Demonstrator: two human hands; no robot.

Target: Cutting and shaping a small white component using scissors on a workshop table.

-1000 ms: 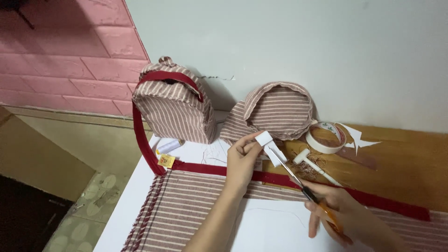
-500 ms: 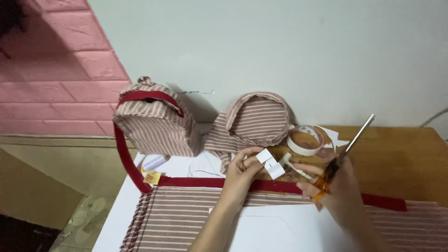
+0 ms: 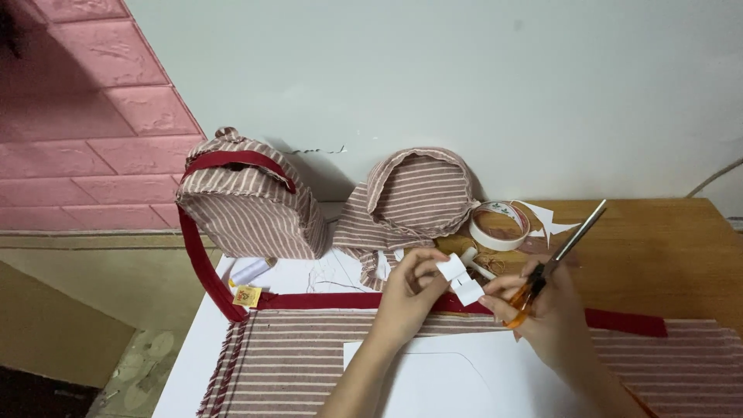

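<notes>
My left hand (image 3: 409, 296) pinches a small folded white strip (image 3: 461, 280), likely tape or paper, above the red trim (image 3: 325, 301) of a striped fabric piece (image 3: 309, 356). My right hand (image 3: 546, 310) holds orange-handled scissors (image 3: 553, 262) with the blades pointing up and to the right, and its fingertips also touch the white strip. A white paper pattern (image 3: 433, 379) lies on the striped fabric just below both hands.
A striped fabric bag with red edging (image 3: 248, 205) stands at the back left. A rounded striped panel (image 3: 418, 190) leans on the wall. A roll of white tape (image 3: 500, 225), a white thread spool (image 3: 251, 271) and a small yellow item (image 3: 247, 296) lie nearby. Wooden tabletop (image 3: 665, 248) is at right.
The scissors swung from pointing down across the fabric to pointing up and right. My hands came together on the white strip, and the view shifted slightly.
</notes>
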